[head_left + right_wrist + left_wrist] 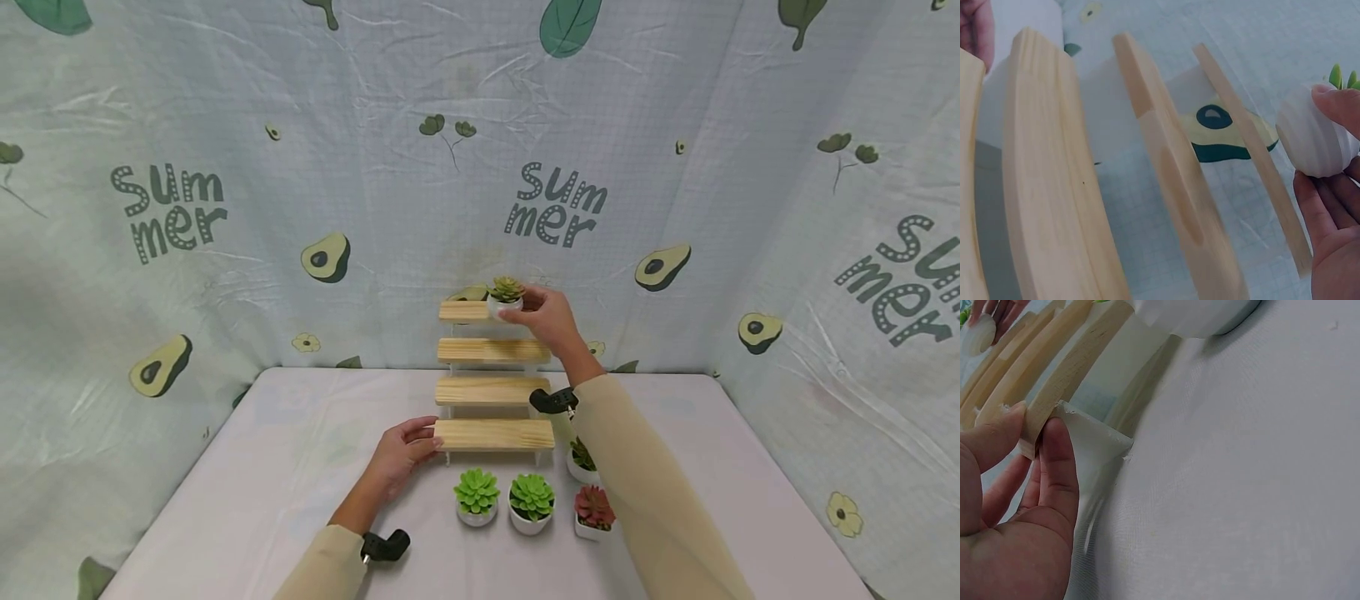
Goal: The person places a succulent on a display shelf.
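Note:
A tiered wooden plant stand (492,391) with pale slats rises at the middle back of the table. At its top slat my right hand (546,317) grips a potted succulent (506,293) by its white ribbed pot (1310,134), thumb on one side and fingers on the other. In the right wrist view the pot is right beside the top slat (1254,150). My left hand (405,454) pinches the left end of the lowest slat (1075,372) between thumb and fingers. A white side support (1094,434) shows beneath that slat.
Two bright green succulents (477,492) (531,498) in white pots stand before the stand. A red succulent (595,507) in a square pot and a darker green one (582,458) are to the right, partly behind my right sleeve. A printed curtain (420,208) hangs behind the table.

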`<state>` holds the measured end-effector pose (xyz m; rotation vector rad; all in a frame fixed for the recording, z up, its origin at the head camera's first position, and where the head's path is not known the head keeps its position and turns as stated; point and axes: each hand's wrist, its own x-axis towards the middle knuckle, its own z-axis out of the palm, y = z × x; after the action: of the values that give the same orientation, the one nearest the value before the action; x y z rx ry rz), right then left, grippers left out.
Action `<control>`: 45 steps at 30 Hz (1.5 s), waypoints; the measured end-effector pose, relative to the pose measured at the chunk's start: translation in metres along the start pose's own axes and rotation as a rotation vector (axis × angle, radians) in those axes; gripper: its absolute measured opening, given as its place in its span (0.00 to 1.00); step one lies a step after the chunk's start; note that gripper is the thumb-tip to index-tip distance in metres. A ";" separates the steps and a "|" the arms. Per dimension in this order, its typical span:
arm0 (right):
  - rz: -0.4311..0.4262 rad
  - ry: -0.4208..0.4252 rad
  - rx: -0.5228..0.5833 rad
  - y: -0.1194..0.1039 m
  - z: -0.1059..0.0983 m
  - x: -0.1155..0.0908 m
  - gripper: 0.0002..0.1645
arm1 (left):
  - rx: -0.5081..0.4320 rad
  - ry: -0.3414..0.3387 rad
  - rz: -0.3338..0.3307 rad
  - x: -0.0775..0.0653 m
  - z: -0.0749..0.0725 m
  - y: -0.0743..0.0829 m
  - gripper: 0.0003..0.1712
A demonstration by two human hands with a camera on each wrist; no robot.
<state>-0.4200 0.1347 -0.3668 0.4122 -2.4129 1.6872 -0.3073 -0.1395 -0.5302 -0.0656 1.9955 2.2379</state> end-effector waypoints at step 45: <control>-0.012 -0.020 -0.124 -0.002 0.012 0.031 0.27 | -0.007 -0.031 0.003 0.001 -0.003 0.001 0.28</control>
<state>-0.4481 0.1192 -0.3598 0.4262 -2.5065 1.5255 -0.3087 -0.1424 -0.5301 -0.0289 1.9739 2.2334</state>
